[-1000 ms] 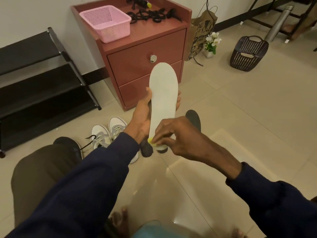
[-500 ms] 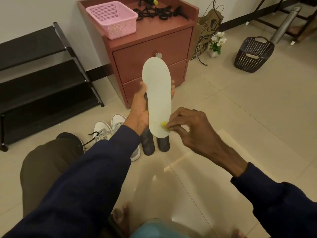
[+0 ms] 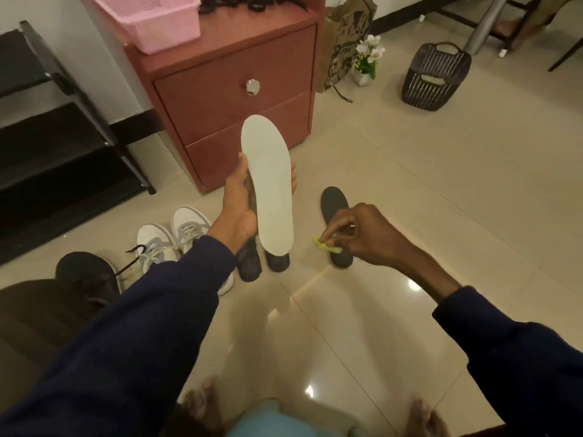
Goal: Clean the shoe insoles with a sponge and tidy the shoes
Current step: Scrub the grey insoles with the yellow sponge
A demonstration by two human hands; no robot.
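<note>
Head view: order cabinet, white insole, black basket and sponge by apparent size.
1. cabinet
2. white insole, barely ahead, and nearer the camera
3. black basket
4. sponge, partly hidden by the right hand

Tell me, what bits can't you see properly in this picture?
All in the head view.
Sponge: only a yellow sliver shows; the right hand pinching it hides the rest.
Two dark insoles: upper parts hidden behind the white insole and left hand, so held or lying on the floor is unclear.
Pink basket: cut off by the top edge; its inside is unseen.
</note>
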